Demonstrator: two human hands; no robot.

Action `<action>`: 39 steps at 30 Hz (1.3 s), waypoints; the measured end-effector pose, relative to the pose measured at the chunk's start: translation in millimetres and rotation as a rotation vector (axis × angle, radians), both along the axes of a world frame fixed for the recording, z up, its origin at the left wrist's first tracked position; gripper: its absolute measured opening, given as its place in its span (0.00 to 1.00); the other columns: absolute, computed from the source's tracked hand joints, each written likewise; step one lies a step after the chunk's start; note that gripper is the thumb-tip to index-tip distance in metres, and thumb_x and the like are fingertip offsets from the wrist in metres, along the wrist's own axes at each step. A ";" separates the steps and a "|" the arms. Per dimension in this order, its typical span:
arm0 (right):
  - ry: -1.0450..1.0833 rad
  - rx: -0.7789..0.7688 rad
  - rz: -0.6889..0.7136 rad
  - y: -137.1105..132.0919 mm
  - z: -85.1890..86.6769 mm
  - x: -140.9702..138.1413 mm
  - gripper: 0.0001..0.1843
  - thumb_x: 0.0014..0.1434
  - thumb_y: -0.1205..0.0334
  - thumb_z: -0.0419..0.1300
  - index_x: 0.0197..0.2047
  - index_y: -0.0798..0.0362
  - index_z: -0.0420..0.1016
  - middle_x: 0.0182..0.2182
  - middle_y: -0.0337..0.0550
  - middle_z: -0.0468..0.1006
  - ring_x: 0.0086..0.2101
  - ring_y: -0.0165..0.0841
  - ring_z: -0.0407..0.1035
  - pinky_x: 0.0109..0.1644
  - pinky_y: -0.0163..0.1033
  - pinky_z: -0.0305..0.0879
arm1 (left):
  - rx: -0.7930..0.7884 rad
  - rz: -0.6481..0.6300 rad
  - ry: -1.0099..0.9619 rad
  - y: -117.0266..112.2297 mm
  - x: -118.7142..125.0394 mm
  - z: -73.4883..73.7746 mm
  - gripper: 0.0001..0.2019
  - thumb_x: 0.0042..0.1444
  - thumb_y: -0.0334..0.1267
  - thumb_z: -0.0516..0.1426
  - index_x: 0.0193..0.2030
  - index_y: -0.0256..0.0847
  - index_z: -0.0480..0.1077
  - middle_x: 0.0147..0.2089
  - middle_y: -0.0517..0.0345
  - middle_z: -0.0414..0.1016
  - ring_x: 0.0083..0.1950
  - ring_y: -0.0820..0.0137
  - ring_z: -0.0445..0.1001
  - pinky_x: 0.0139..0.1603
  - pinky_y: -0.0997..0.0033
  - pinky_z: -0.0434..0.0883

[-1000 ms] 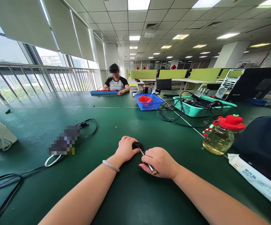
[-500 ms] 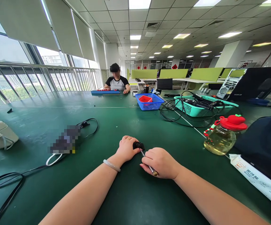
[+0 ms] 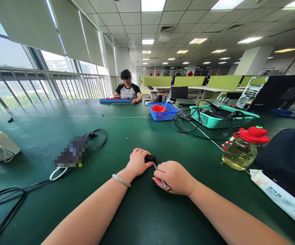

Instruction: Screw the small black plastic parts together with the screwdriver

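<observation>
Between my two hands, on the green counter (image 3: 142,136), sits a small black part (image 3: 150,158). My left hand (image 3: 137,162) curls its fingers shut against it, pinning it down. My right hand (image 3: 174,177) pinches a thin metal tool (image 3: 167,186), tip at the part. It looks light, hard and skiddy, so I'd grip its sides, low.

An open-plan office floor: a tiled ceiling with panel lights (image 3: 151,4), green desk partitions (image 3: 189,80), window blinds (image 3: 30,23) and a long green worktable (image 3: 127,132) strewn with cables.
</observation>
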State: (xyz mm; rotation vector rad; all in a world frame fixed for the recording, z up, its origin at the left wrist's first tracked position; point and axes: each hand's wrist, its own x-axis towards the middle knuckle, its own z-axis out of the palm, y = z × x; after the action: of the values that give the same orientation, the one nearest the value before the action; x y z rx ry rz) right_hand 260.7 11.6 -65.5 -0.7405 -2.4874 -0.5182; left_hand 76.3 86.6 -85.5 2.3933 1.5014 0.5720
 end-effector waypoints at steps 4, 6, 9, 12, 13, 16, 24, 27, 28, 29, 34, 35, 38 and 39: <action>-0.030 -0.061 -0.013 1.2 -2.8 -0.3 0.11 0.61 0.62 0.56 0.26 0.51 0.68 0.23 0.38 0.68 0.23 0.29 0.58 0.29 0.38 0.47 | -0.001 0.014 0.004 1.0 -0.1 0.4 0.15 0.53 0.43 0.63 0.48 0.47 0.74 0.54 0.55 0.75 0.64 0.55 0.60 0.65 0.50 0.60; 0.000 -0.075 -0.022 1.3 -2.6 0.1 0.11 0.61 0.62 0.55 0.26 0.52 0.68 0.23 0.38 0.69 0.23 0.29 0.58 0.29 0.38 0.47 | -0.001 0.013 -0.001 1.3 -0.4 0.4 0.15 0.53 0.44 0.63 0.48 0.47 0.74 0.54 0.54 0.75 0.64 0.55 0.60 0.65 0.50 0.60; 0.121 -0.109 -0.046 1.9 -0.5 1.8 0.12 0.63 0.63 0.54 0.27 0.52 0.69 0.22 0.38 0.69 0.23 0.29 0.59 0.29 0.37 0.49 | 0.001 0.010 -0.003 1.7 -0.8 -0.1 0.15 0.53 0.44 0.62 0.48 0.47 0.74 0.54 0.54 0.75 0.64 0.54 0.60 0.65 0.50 0.60; 0.238 -0.153 -0.040 3.2 1.4 4.2 0.13 0.65 0.62 0.52 0.28 0.51 0.68 0.21 0.37 0.69 0.23 0.28 0.59 0.29 0.36 0.50 | -0.002 0.005 0.004 1.8 -1.0 -0.3 0.16 0.54 0.46 0.62 0.48 0.46 0.74 0.54 0.54 0.75 0.64 0.55 0.60 0.65 0.50 0.60; 0.257 -0.157 -0.034 3.6 1.7 4.8 0.14 0.66 0.62 0.52 0.28 0.51 0.68 0.21 0.37 0.69 0.22 0.28 0.59 0.29 0.36 0.51 | -0.002 0.005 0.007 1.8 -1.0 -0.2 0.16 0.54 0.46 0.62 0.49 0.46 0.73 0.54 0.54 0.75 0.64 0.55 0.60 0.65 0.50 0.59; 0.254 -0.123 -0.029 4.3 1.3 5.7 0.14 0.66 0.61 0.51 0.28 0.51 0.68 0.21 0.37 0.69 0.22 0.28 0.58 0.28 0.36 0.51 | -0.003 0.010 0.016 1.5 -0.9 0.4 0.17 0.54 0.47 0.62 0.49 0.45 0.73 0.55 0.53 0.75 0.64 0.54 0.60 0.65 0.50 0.60; 0.226 -0.033 -0.027 3.8 -0.5 5.5 0.14 0.65 0.63 0.51 0.27 0.52 0.69 0.20 0.37 0.69 0.22 0.28 0.58 0.28 0.36 0.50 | -0.004 0.009 0.006 0.1 -0.5 1.3 0.17 0.54 0.47 0.62 0.49 0.46 0.73 0.55 0.53 0.75 0.64 0.54 0.60 0.65 0.50 0.59; 0.220 -0.010 -0.017 4.7 -2.1 5.5 0.15 0.65 0.63 0.51 0.27 0.52 0.69 0.20 0.37 0.68 0.22 0.28 0.57 0.28 0.36 0.50 | -0.009 0.010 0.013 0.2 -0.6 1.2 0.17 0.54 0.47 0.62 0.49 0.45 0.73 0.55 0.53 0.75 0.64 0.54 0.60 0.65 0.50 0.59; 0.207 -0.004 -0.015 5.0 -2.5 5.2 0.15 0.65 0.64 0.51 0.27 0.52 0.69 0.21 0.37 0.68 0.22 0.28 0.58 0.29 0.36 0.50 | -0.010 0.010 0.015 0.3 -0.7 1.1 0.17 0.54 0.47 0.62 0.49 0.45 0.73 0.55 0.53 0.75 0.64 0.54 0.60 0.65 0.50 0.59; 0.188 -0.003 -0.016 5.2 -2.9 4.8 0.14 0.65 0.64 0.51 0.27 0.52 0.69 0.21 0.37 0.69 0.23 0.28 0.58 0.29 0.36 0.50 | -0.009 0.010 0.016 0.4 -0.7 1.0 0.17 0.54 0.46 0.62 0.49 0.45 0.73 0.55 0.53 0.75 0.64 0.54 0.60 0.65 0.50 0.59; 0.066 -0.029 -0.031 5.1 -3.3 2.6 0.14 0.64 0.63 0.52 0.26 0.52 0.69 0.22 0.37 0.68 0.22 0.28 0.57 0.28 0.37 0.48 | -0.004 0.025 0.014 0.1 -0.7 1.6 0.16 0.54 0.44 0.62 0.50 0.46 0.73 0.55 0.53 0.75 0.64 0.54 0.60 0.65 0.50 0.60; 0.060 -0.026 -0.030 5.0 -3.2 2.6 0.14 0.64 0.63 0.52 0.26 0.52 0.69 0.22 0.37 0.68 0.22 0.28 0.57 0.28 0.37 0.48 | -0.004 0.028 0.013 -0.1 -0.7 1.9 0.16 0.54 0.44 0.62 0.50 0.45 0.73 0.55 0.53 0.75 0.64 0.54 0.60 0.65 0.50 0.60; 0.083 -0.014 -0.033 5.3 -2.9 3.4 0.14 0.65 0.63 0.52 0.27 0.52 0.69 0.22 0.37 0.68 0.23 0.28 0.57 0.29 0.37 0.48 | -0.001 0.030 0.005 -0.5 -0.7 2.3 0.16 0.54 0.44 0.63 0.49 0.45 0.73 0.54 0.53 0.75 0.64 0.54 0.61 0.64 0.50 0.61; 0.095 -0.011 -0.034 5.5 -2.7 3.8 0.15 0.65 0.63 0.51 0.27 0.52 0.68 0.22 0.37 0.68 0.23 0.28 0.58 0.29 0.37 0.49 | 0.001 0.030 0.002 -0.6 -0.8 2.2 0.16 0.54 0.44 0.63 0.49 0.45 0.73 0.54 0.53 0.75 0.64 0.54 0.61 0.64 0.50 0.61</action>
State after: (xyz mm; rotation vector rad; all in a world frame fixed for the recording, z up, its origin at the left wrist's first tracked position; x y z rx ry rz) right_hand 264.5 17.1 -68.2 -0.7939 -2.3952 -0.4705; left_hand 75.5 86.1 -83.3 2.3766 1.5407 0.5767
